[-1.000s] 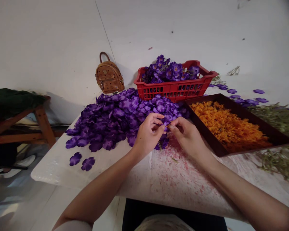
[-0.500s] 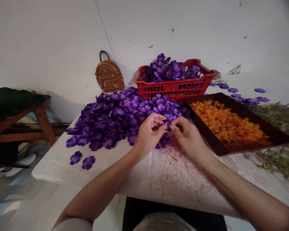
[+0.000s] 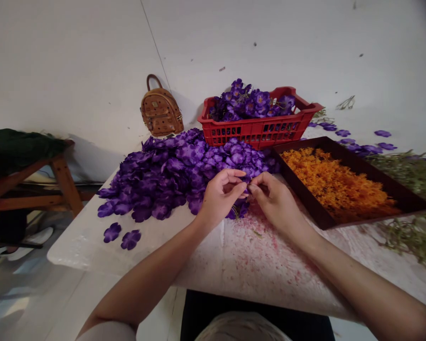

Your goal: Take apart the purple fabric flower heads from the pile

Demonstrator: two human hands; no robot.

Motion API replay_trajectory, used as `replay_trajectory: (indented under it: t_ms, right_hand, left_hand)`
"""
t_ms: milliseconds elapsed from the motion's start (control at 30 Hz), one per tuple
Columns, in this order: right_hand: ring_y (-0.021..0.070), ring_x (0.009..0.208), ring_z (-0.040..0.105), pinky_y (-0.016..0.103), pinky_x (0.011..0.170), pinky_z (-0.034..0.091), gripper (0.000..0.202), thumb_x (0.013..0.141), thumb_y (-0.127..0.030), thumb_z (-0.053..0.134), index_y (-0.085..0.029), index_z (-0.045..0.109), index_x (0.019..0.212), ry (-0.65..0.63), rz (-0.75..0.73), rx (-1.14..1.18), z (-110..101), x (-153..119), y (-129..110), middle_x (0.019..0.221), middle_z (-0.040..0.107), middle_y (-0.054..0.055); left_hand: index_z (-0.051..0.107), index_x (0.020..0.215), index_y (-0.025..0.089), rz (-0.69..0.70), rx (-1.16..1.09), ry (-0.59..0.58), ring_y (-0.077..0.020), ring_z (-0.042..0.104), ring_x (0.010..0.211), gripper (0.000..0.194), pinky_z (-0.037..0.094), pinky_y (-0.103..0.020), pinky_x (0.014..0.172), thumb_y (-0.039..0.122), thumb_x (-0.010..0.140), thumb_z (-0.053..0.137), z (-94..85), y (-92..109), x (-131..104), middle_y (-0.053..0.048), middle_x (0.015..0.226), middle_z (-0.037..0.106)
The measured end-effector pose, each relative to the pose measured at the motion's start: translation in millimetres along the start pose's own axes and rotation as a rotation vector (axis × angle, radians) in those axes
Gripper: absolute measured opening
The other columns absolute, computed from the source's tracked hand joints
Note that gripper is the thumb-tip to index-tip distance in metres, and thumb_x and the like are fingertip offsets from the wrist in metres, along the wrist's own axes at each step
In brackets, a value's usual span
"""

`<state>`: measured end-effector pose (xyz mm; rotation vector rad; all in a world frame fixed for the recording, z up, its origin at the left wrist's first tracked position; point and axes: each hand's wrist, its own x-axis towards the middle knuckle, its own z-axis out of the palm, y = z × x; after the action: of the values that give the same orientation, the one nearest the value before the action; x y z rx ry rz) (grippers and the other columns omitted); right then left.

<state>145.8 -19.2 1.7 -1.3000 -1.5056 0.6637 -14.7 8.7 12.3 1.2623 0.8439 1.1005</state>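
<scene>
My left hand (image 3: pixel 223 194) and my right hand (image 3: pixel 275 196) meet fingertip to fingertip over the table, in front of the purple petal pile (image 3: pixel 163 177). Both are pinched closed at a small dark purple piece between them; the fingers mostly hide it, and its shape is too small to tell. Below my fingers lies a purple flower (image 3: pixel 238 209) with a bit of green stem. Orange flower centres (image 3: pixel 337 184) fill a dark tray (image 3: pixel 323 220) to the right of my right hand.
Behind the pile, a red basket (image 3: pixel 248 128) holds purple flowers. A brown backpack (image 3: pixel 161 112) leans against the wall. Green stems (image 3: pixel 408 232) and loose petals lie at the right. Two petals rest near the left edge of the white table (image 3: pixel 88 248). A wooden stand (image 3: pixel 66 182) is far left.
My hands have shifted very slightly, with the fingertips still together over the same spot. Nothing else has visibly moved.
</scene>
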Motion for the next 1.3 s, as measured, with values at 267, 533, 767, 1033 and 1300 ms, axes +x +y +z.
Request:
replay_trajectory:
  t_ms: [267,533,767,1033,1300]
  right_hand:
    - [0.0212,0.078,0.063,0.038,0.079,0.053,0.035,0.085,-0.054,0.076,-0.024,0.058,0.079,-0.129,0.258,0.538,-5.4,1.8,3.1,0.079,0.064,0.003]
    - [0.0179,0.073,0.057,0.033,0.070,0.049,0.037,0.083,-0.055,0.079,-0.024,0.059,0.080,-0.082,0.263,0.508,-1.4,-1.6,4.3,0.078,0.059,0.000]
    - [0.0193,0.079,0.060,0.035,0.073,0.052,0.032,0.083,-0.050,0.079,-0.025,0.058,0.087,-0.148,0.295,0.592,-4.3,-0.3,0.2,0.085,0.061,0.000]
    - [0.0193,0.076,0.054,0.035,0.072,0.048,0.023,0.096,-0.044,0.068,-0.025,0.061,0.085,-0.010,0.098,0.390,-5.0,-3.2,-8.7,0.083,0.058,0.001]
    - [0.0227,0.083,0.063,0.038,0.078,0.049,0.021,0.086,-0.037,0.075,-0.026,0.059,0.095,-0.108,-0.095,0.109,-3.3,-1.2,-7.4,0.090,0.067,0.002]
  left_hand:
    - [0.073,0.096,0.016,0.059,0.175,0.052,-0.0124,0.071,0.075,0.009,0.060,-0.024,0.074,0.021,0.089,0.075,-3.0,-6.6,0.9,-0.004,0.089,0.076]
    - [0.078,0.087,0.020,0.268,0.434,0.068,-0.0167,0.072,0.082,0.008,0.058,-0.029,0.081,0.025,0.092,0.073,-0.6,-4.5,-8.1,-0.005,0.090,0.078]
    - [0.071,0.086,0.018,0.131,0.306,0.015,-0.0122,0.064,0.066,0.018,0.053,-0.024,0.066,0.035,0.092,0.070,-3.3,-6.7,-2.9,-0.001,0.076,0.070]
    - [0.064,0.080,0.018,0.061,0.169,0.001,-0.0089,0.051,0.060,0.028,0.042,-0.023,0.061,0.043,0.090,0.072,-0.9,3.8,-4.6,0.003,0.066,0.057]
    - [0.067,0.078,0.016,-0.031,-0.030,-0.013,-0.0081,0.045,0.061,0.035,0.036,-0.024,0.061,0.048,0.080,0.081,-1.4,2.7,-3.5,0.004,0.067,0.054]
